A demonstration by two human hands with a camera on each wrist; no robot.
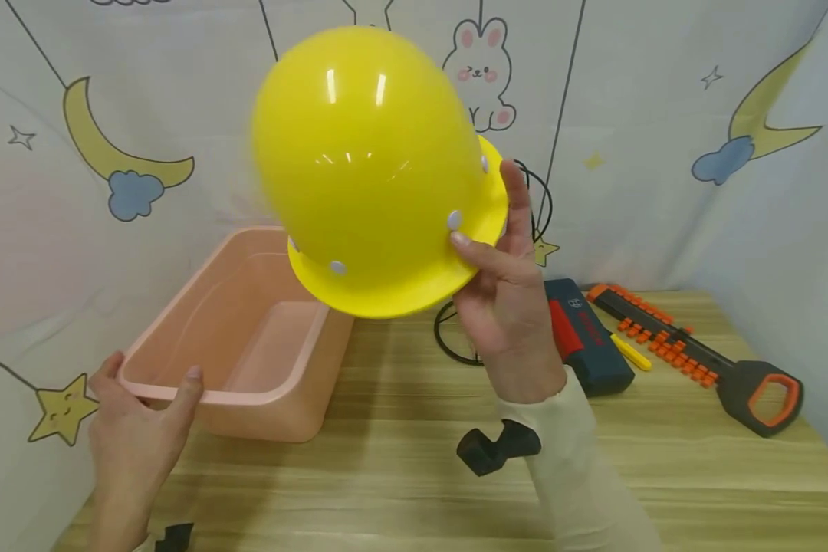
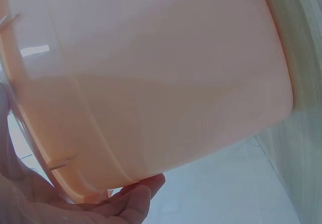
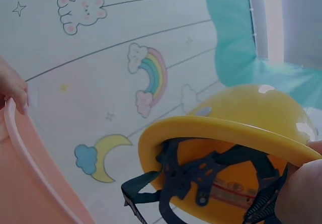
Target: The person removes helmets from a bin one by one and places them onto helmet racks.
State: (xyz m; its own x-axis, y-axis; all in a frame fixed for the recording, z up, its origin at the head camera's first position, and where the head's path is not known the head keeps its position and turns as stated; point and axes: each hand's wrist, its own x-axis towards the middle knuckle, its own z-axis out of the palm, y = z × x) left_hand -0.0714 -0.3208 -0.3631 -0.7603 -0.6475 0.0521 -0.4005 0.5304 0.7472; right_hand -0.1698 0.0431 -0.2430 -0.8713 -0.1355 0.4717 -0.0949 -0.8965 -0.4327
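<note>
A yellow hard hat [image 1: 372, 169] is held up above the table, dome facing the head camera. My right hand [image 1: 510, 307] grips its brim, thumb on the outside near a white rivet. In the right wrist view the underside of the hard hat [image 3: 261, 108] shows a dark suspension harness [image 3: 186, 178] and hanging strap. My left hand [image 1: 141, 422] holds the near left corner of a pink plastic tub [image 1: 303, 410], thumb over the rim. Beneath the rim, fingers of the left hand [image 2: 126, 204] curl against the tub's wall [image 2: 166, 108].
On the right of the wooden table [image 1: 400, 491] lie a dark blue case with a red panel [image 1: 586, 337], a yellow-handled tool [image 1: 631, 351] and a black and orange rack-like tool [image 1: 690, 353]. Black cable [image 1: 448, 337] loops behind the right hand. A printed curtain [image 1: 635, 115] stands behind.
</note>
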